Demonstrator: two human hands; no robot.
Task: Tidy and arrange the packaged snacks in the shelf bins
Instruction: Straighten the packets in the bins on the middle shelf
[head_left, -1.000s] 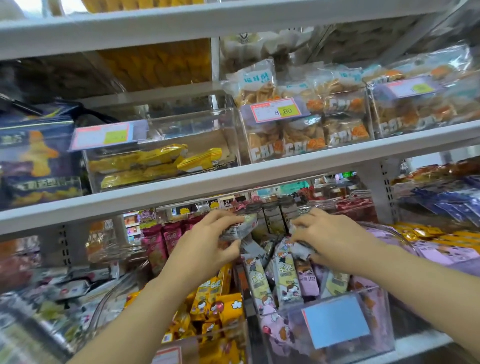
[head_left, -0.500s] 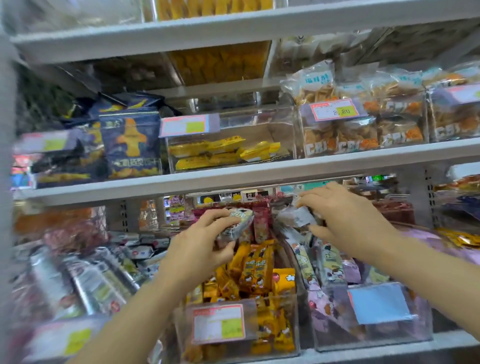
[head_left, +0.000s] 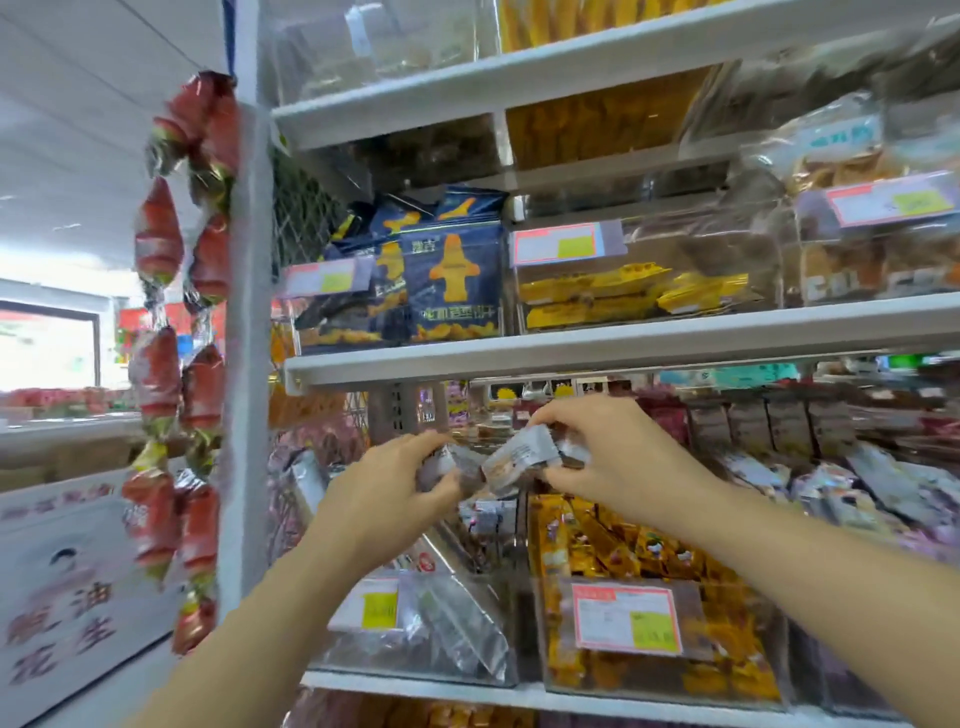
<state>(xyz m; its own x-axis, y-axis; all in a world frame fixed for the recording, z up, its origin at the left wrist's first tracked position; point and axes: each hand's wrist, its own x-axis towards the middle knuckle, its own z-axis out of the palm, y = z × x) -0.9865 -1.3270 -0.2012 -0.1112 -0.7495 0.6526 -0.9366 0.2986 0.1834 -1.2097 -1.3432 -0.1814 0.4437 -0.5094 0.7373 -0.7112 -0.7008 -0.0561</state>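
My left hand (head_left: 387, 493) pinches a small silver-grey snack packet (head_left: 441, 464) above the clear bin of silver packets (head_left: 410, 629) on the lower shelf. Just to its right, my right hand (head_left: 608, 457) grips another small silver packet (head_left: 522, 457) with brown print. The two packets are close together, nearly touching, over the gap between the silver bin and the bin of yellow-orange packets (head_left: 649, 623). Motion blur hides the packet details.
A white shelf board (head_left: 623, 340) hangs just above my hands. On it stand bins with dark blue bags (head_left: 452, 275) and yellow packets (head_left: 634, 291). A white upright post (head_left: 247, 364) with a string of red wrapped items (head_left: 171, 364) stands left. More packets fill the bins at right (head_left: 831, 467).
The view has swung left, from the purple-packet bin to the silver and yellow bins. Both hands moved left with their packets and came closer together.
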